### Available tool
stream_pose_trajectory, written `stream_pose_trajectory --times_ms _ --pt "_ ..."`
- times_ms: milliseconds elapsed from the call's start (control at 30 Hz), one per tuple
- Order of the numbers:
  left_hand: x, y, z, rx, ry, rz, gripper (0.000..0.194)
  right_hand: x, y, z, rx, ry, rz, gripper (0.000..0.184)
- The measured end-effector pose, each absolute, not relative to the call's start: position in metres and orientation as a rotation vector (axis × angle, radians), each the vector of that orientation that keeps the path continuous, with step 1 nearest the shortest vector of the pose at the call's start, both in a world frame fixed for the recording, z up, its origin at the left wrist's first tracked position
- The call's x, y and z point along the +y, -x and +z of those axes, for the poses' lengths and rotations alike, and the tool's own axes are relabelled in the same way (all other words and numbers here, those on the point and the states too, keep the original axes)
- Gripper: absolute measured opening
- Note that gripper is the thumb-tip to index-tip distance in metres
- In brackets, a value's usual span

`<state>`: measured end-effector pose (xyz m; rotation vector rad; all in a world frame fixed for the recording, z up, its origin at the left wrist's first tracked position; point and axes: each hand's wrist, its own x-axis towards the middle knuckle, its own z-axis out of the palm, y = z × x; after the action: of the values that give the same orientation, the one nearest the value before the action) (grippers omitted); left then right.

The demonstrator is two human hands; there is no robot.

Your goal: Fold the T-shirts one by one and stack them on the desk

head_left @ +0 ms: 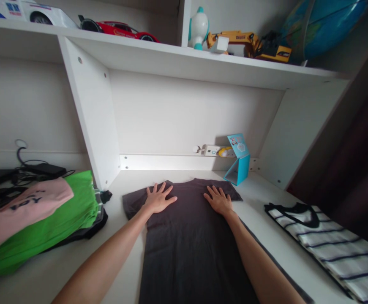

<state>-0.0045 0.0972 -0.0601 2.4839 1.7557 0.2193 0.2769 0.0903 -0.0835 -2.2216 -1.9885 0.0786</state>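
A dark grey T-shirt (193, 245) lies spread on the white desk, its neckline toward the back and its short sleeves out to both sides. Flat on its left shoulder rests my left hand (159, 199), fingers spread. My right hand (218, 200) presses on the right shoulder, also with fingers apart. Neither hand grips the cloth. The shirt's lower end runs out of the bottom of the view, and my right forearm covers part of its right side.
On the left sits a pile of clothes with a green garment (82, 198) and a pink one (44, 194). At right lies a folded striped shirt (332, 240). A blue card stand (242, 169) and power strip (212, 150) are behind. Toys, including a red car (123, 30), line the shelf.
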Motion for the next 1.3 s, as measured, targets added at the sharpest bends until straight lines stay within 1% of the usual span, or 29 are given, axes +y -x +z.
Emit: stream_pose_trajectory --times_ms 367,900,1200,1300 --pt "0.0912 0.0051 -0.0513 1.751 -2.465 0.206 0.072 0.0875 -0.2773 -0.0779 -2.009 2.202 0.101 0.06" --pt "0.0956 0.0084 -0.0579 1.718 -2.479 0.275 0.07 0.0921 -0.2761 -0.0811 -1.991 2.247 0.107 0.057" --pt "0.0953 0.008 -0.0568 1.713 -2.458 0.275 0.072 0.0932 -0.2763 -0.0824 -1.994 2.245 0.093 0.058" --pt "0.0966 0.0075 -0.0574 1.724 -2.447 0.262 0.076 0.0927 -0.2747 -0.0828 -1.99 2.253 0.09 0.058"
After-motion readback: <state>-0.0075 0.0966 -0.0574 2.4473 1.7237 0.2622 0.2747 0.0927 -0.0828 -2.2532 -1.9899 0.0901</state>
